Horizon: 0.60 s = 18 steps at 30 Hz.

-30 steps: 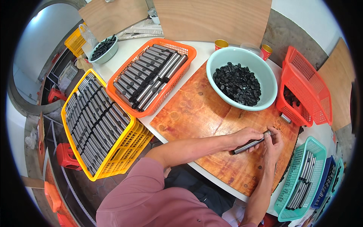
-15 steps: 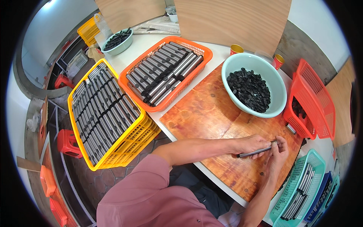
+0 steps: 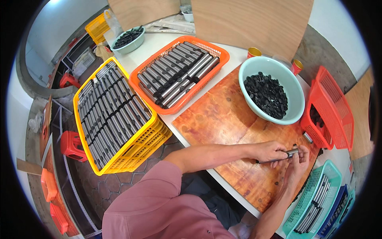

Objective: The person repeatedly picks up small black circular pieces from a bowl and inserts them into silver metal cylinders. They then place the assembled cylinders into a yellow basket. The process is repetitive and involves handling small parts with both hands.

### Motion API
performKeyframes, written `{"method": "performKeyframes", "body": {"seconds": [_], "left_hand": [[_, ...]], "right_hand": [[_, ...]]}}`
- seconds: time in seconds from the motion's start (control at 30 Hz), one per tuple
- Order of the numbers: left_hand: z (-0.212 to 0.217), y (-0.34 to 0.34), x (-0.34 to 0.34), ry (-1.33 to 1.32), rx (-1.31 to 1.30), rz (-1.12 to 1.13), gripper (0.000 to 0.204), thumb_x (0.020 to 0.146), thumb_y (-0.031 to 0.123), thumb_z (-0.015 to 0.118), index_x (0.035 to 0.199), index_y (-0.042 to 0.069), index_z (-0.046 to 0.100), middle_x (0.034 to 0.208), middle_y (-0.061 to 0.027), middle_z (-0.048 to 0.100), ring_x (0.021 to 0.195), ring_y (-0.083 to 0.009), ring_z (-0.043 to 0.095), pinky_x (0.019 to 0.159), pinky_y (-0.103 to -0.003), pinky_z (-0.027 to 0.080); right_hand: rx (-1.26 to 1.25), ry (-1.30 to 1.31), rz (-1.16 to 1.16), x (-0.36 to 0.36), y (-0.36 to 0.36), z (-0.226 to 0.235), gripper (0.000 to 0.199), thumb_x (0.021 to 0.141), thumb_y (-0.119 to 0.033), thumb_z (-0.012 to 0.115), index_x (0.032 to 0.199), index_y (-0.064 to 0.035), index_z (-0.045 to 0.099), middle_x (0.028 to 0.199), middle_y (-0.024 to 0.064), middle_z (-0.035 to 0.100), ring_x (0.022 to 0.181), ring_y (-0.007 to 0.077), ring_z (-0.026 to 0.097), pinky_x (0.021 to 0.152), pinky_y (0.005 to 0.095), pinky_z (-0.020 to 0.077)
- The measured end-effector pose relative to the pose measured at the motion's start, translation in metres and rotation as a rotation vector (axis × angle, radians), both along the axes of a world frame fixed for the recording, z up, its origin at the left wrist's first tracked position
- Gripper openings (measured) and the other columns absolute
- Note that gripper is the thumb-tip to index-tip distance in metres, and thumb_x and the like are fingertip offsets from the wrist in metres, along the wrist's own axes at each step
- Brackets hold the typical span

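Left of the white table (image 3: 155, 42), a yellow crate (image 3: 141, 145) holds rows of metal tubes (image 3: 115, 119) with black pieces set among them. To its right, an orange basket (image 3: 223, 59) on the table carries more tubes, mostly laid in 2 groups at an angle to each other.

Next comes the wooden board (image 3: 213, 119), and over its near right part the 2 hands meet at 1 tube. The left hand (image 3: 272, 151) is closed round the middle of this held tube (image 3: 292, 152), its fingers curled with no gap to see. The tube's long axis runs mainly side to side across the body, the right end slightly higher in the view. The dark left end pokes out below the left hand; whether it touches the board, I cannot tell.

The right hand (image 3: 301, 162) is nearer the right end: its thumb and fingers are drawn in close about that tip, with little opening between them. Whether they also pinch a small piece there is hidden.

Beyond the hands, on the far side of the board, a pale green basin (image 3: 295, 95) holds loose black pieces (image 3: 264, 95). Farther right are red baskets (image 3: 340, 101) and, nearer the body, a green basket (image 3: 336, 172) with tubes.
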State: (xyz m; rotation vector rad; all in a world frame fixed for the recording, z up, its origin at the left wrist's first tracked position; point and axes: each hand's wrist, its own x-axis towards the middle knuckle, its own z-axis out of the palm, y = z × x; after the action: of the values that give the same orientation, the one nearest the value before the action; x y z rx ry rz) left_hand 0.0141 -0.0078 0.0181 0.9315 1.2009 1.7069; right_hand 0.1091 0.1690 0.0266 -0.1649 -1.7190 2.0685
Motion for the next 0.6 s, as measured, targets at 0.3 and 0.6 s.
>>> {"method": "performKeyframes", "body": {"seconds": [0.3,0.6], "left_hand": [[0.006,-0.009,-0.001,0.281,-0.201,0.126,0.030,0.100,0.024,0.054,0.112,-0.001,0.064,0.077,-0.0086,0.061,0.065,-0.0159,0.060,0.060,-0.031,0.050],[0.012,-0.006,0.013,1.219,-0.242,0.404,0.032,0.092,0.012,0.069,0.121,0.002,0.060,0.104,-0.0168,0.062,0.095,-0.0366,0.062,0.081,-0.045,0.052]], "right_hand": [[0.167,-0.269,-0.011,-0.003,0.002,0.010,0.019,0.095,-0.011,0.067,0.111,-0.0018,0.067,0.105,0.0046,0.066,0.097,0.0136,0.062,0.085,0.0283,0.0501],[0.255,-0.378,0.132,0.009,0.019,0.023,0.025,0.088,-0.002,0.069,0.113,0.0016,0.067,0.102,0.0061,0.069,0.092,0.0134,0.065,0.082,0.0285,0.0521]]}}
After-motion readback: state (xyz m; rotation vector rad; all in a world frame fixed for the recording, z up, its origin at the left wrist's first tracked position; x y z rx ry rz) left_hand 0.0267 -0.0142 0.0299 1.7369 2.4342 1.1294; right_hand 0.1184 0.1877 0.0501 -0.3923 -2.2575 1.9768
